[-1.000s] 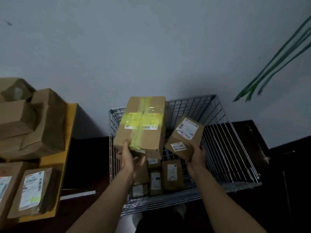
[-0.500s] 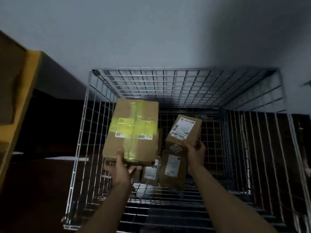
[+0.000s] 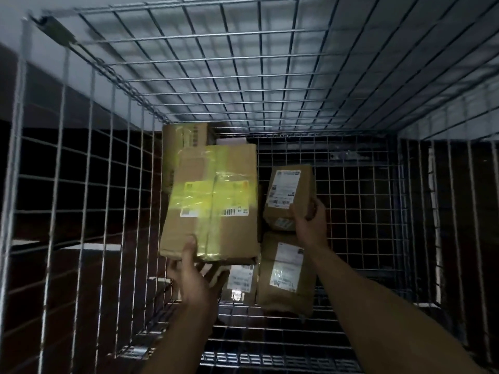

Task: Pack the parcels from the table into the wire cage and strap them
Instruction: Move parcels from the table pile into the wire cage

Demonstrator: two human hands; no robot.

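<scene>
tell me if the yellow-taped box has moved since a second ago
Yes. The yellow-taped box in the left hand has gone down: from the rim of the wire cage to low between its walls.

You are facing one wire cage [image 3: 58,32]. You are counting five cardboard parcels in all. Two are being held: one large yellow-taped box [image 3: 213,203] and one small labelled box [image 3: 289,195]. Three are resting inside: one taped box at the back [image 3: 183,139], one brown labelled parcel [image 3: 286,273] and one half-hidden labelled parcel [image 3: 240,279]. You are using two hands, the left hand [image 3: 197,279] and the right hand [image 3: 310,225], each gripping one parcel.
</scene>
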